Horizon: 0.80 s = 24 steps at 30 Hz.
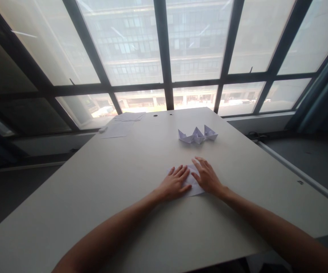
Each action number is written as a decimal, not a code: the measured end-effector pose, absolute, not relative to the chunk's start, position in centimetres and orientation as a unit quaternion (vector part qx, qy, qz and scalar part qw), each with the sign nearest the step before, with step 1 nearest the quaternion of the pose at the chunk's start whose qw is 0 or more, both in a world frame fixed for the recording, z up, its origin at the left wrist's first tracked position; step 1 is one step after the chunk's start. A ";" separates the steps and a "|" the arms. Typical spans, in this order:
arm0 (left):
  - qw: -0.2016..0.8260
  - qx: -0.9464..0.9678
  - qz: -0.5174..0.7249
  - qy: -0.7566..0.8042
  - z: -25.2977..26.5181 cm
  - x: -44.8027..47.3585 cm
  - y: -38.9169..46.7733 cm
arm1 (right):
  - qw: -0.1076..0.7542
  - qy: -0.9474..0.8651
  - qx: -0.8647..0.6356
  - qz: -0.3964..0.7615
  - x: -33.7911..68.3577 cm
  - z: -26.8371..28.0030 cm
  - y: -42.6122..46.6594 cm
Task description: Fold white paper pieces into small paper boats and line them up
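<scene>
The bare left arm (118,223) slants up and rightward, the bare right arm (269,223) up and leftward. The left hand (175,184) lies palm down, fingers (179,171) extended and slightly parted, thumb (186,188) angled toward the right hand (208,177). The right hand is lightly arched, fingers pointing forward and leftward, thumb held away from them, the 2 hands close together but apart.

dark-framed windows (257,34) ahead | building (132,24) outside | blue curtain (320,94) far right | white table (95,170) | grey floor (297,159)

The left hand (175,183) and right hand (208,179) hide much of the white paper (194,190); I can't make out its full outline.
</scene>
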<state>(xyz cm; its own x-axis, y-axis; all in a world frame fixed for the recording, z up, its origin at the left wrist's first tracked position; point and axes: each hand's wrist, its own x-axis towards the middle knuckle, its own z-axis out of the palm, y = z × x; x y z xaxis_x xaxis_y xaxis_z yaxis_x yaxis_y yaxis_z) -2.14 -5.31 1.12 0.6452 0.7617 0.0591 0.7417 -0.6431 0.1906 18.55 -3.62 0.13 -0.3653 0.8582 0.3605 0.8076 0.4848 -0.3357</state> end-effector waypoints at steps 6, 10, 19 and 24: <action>0.065 0.902 0.066 0.422 1.0 -2.4 -5.1 | 0.123 -0.868 -0.471 0.100 17.9 -1.5 -3.5; 0.065 0.899 0.056 0.429 0.6 -3.2 -4.6 | 0.115 -0.837 -0.528 0.082 20.0 -1.7 -2.3; 0.053 0.870 0.059 0.487 -0.2 -5.3 -3.5 | 0.113 -0.782 -0.607 0.089 22.6 -2.5 -0.5; 0.039 0.891 0.079 0.444 0.3 -4.9 -3.7 | 0.129 -0.775 -0.610 0.105 22.3 -2.1 -0.3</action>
